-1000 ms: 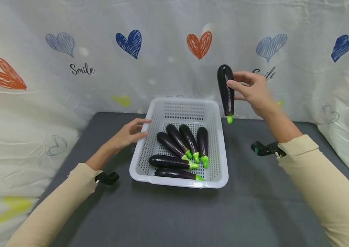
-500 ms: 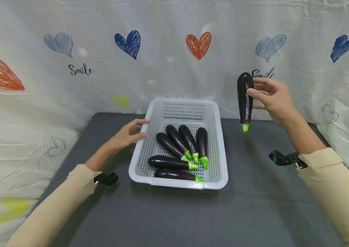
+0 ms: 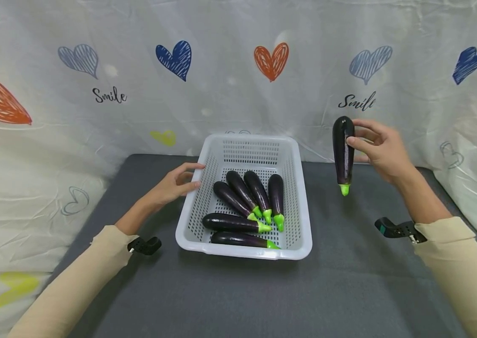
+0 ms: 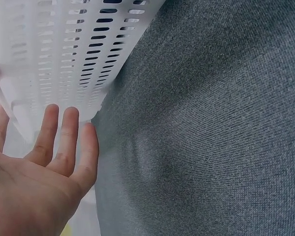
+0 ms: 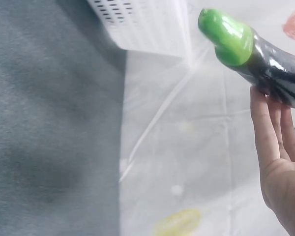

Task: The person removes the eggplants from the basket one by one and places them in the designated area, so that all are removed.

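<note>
A dark purple eggplant (image 3: 343, 150) with a bright green stem end hangs upright, stem down, above the table's far right part. My right hand (image 3: 380, 148) pinches it between thumb and fingers; the right wrist view also shows the fingers under the eggplant (image 5: 278, 73). At the left rim of a white perforated basket (image 3: 243, 253), my left hand (image 3: 175, 183) rests its fingertips, with fingers relaxed. In the left wrist view the left hand (image 4: 44, 172) lies beside the basket's slotted wall (image 4: 83, 54). Several more eggplants (image 3: 232, 222) lie inside the basket.
A dark grey cloth-covered table (image 3: 238, 295) carries the basket. Behind it hangs a pale curtain (image 3: 221, 108) printed with hearts and lettering. Black straps (image 3: 145, 245) sit at both wrists, by the beige sleeves.
My right hand has carried the eggplant rightward, away from the basket, and then lowered it. The left hand and the basket with its eggplants have stayed in place.
</note>
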A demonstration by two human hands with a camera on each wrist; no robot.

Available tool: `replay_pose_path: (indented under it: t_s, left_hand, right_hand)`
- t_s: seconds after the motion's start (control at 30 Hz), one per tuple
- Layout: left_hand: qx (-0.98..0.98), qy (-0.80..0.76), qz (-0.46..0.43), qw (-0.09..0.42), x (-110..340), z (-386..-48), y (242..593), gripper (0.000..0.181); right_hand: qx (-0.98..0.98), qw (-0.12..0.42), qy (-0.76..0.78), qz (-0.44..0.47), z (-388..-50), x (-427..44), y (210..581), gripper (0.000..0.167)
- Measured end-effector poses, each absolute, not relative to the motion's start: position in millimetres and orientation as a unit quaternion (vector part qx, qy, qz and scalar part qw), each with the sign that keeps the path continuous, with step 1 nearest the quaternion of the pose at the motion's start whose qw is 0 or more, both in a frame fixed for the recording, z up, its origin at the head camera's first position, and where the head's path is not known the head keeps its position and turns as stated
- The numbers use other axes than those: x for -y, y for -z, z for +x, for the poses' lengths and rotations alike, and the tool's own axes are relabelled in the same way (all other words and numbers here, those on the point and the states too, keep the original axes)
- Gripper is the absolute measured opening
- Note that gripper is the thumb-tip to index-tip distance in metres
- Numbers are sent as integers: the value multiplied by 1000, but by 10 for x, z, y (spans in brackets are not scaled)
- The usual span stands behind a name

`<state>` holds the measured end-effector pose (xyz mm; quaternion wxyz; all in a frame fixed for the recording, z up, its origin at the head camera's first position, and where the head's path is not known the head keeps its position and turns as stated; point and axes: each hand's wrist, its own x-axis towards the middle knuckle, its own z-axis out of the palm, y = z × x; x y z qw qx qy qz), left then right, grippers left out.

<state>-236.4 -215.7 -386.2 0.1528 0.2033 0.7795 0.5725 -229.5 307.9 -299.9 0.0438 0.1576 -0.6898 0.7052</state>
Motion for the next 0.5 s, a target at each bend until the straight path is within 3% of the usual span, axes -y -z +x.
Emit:
replay_pose_path:
  t_s: [0.33,0.5]
  left_hand:
    - [-775,-578,204,155,2161,-2356,3861,55]
    - [-775,-578,204,156,2163,-2363,3867,55]
  right_hand:
    - [707,26,-689,156,-2253,-3170,3218,58]
    - [716,22,-679,158,-2227,-3226,3335,57]
